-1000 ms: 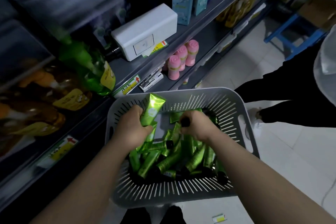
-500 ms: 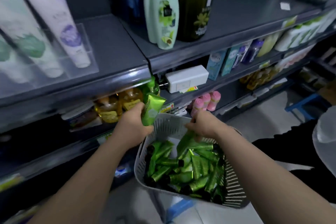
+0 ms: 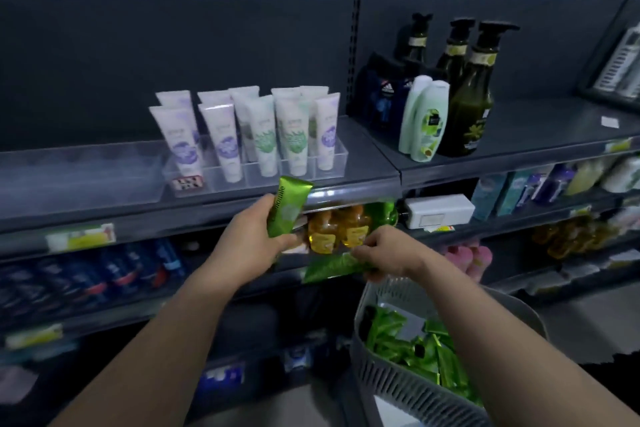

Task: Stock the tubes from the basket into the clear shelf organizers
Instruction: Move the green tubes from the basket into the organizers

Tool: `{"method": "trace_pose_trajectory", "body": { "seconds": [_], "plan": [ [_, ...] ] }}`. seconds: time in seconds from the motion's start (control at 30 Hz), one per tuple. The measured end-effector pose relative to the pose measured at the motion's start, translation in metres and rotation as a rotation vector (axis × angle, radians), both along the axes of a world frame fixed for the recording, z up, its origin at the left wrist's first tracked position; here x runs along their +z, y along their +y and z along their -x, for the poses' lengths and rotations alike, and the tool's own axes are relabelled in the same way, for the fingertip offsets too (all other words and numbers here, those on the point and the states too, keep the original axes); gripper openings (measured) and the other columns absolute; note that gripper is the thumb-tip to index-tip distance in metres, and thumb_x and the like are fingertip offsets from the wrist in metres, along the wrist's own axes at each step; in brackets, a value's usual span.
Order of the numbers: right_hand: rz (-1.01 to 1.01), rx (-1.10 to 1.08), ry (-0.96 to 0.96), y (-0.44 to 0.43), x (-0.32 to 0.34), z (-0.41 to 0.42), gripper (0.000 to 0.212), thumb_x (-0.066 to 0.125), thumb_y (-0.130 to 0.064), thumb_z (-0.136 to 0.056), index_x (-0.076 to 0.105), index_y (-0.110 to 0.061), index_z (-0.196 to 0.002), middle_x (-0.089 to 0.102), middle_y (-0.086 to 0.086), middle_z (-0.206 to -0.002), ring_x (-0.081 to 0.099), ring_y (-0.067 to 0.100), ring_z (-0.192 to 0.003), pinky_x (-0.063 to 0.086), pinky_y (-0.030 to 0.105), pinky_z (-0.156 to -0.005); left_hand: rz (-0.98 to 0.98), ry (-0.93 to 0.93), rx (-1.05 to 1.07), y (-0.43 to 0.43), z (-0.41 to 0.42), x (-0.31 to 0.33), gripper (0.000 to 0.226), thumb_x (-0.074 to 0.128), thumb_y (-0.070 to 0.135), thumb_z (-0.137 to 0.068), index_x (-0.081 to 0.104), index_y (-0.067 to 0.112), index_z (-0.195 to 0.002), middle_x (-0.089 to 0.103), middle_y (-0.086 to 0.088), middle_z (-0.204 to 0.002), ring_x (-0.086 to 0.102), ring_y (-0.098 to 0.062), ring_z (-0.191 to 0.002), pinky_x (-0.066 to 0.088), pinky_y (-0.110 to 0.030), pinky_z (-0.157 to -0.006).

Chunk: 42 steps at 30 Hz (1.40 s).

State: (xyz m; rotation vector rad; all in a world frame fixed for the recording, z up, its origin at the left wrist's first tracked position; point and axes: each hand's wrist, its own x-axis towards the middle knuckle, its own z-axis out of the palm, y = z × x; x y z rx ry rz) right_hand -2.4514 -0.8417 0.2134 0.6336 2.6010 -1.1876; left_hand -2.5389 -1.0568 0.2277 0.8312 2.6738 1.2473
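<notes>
My left hand (image 3: 252, 243) grips a shiny green tube (image 3: 287, 206), held upright just below the front edge of the top shelf. My right hand (image 3: 388, 253) holds a second green tube (image 3: 332, 267) that lies sideways, pointing left. The grey slotted basket (image 3: 408, 388) sits at the lower right with several green tubes (image 3: 412, 347) in it. On the top shelf an empty clear organizer (image 3: 79, 173) stands left of a clear organizer (image 3: 329, 159) holding several white tubes (image 3: 263, 128).
Dark pump bottles (image 3: 474, 94) and pale green bottles (image 3: 424, 118) stand on the top shelf to the right. Orange bottles (image 3: 339, 229) and a white box (image 3: 438, 210) sit on the shelf below. Pink bottles (image 3: 467, 258) are lower right.
Both hands rose out of the basket, each with a green tube. My view tilted up from the basket to the top shelf and its clear organizers.
</notes>
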Motion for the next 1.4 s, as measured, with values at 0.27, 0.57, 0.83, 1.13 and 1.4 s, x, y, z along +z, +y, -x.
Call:
{"method": "trace_pose_trajectory", "body": {
  "seconds": [0.27,0.57,0.83,1.13,1.4],
  "plan": [
    [0.45,-0.086,0.283,-0.167,0.04,0.02,0.027,0.053,-0.021,-0.097,0.059,0.005,-0.097,0.059,0.016,-0.071,0.06,0.019,-0.055,0.058,0.028,-0.053,0.008,0.14,0.298,-0.183,-0.023,0.051,0.028,0.065,0.037,-0.087,0.054,0.02,-0.107,0.065,0.0,-0.101,0.06,-0.022,-0.095,0.048,-0.039,-0.083],
    [0.715,0.068,0.396,-0.322,0.092,0.077,0.012,0.051,-0.006,-0.096,0.063,-0.005,-0.096,0.062,0.01,-0.076,0.063,0.017,-0.065,0.057,0.03,-0.065,0.052,0.217,0.573,-0.339,-0.036,0.103,0.027,0.063,0.035,-0.089,0.055,0.017,-0.107,0.064,0.0,-0.1,0.059,-0.023,-0.094,0.047,-0.036,-0.079],
    [0.746,0.286,0.313,-0.411,0.104,0.134,0.014,0.044,0.004,-0.094,0.056,-0.002,-0.1,0.062,0.011,-0.082,0.066,0.015,-0.067,0.049,0.026,-0.059,0.07,0.252,0.716,-0.411,-0.01,0.12,0.023,0.072,0.025,-0.084,0.053,0.021,-0.097,0.059,0.008,-0.089,0.056,-0.017,-0.088,0.038,-0.028,-0.071],
    [0.811,0.358,0.327,-0.46,0.133,0.243,0.019,0.034,-0.025,-0.1,0.046,-0.013,-0.094,0.052,0.009,-0.076,0.048,0.017,-0.055,0.044,0.028,-0.052,0.084,0.274,0.857,-0.463,0.09,0.145,0.026,0.062,0.032,-0.091,0.06,0.009,-0.102,0.066,-0.008,-0.1,0.06,-0.027,-0.095,0.046,-0.035,-0.083],
    [0.715,0.432,0.478,-0.486,0.131,0.332,0.019,0.062,-0.014,-0.091,0.053,-0.007,-0.106,0.059,0.008,-0.092,0.06,0.017,-0.077,0.052,0.035,-0.074,0.078,0.294,0.869,-0.497,0.164,0.157,0.021,0.077,0.026,-0.079,0.067,0.015,-0.093,0.067,-0.002,-0.086,0.062,-0.021,-0.08,0.05,-0.035,-0.072]
  ]
}}
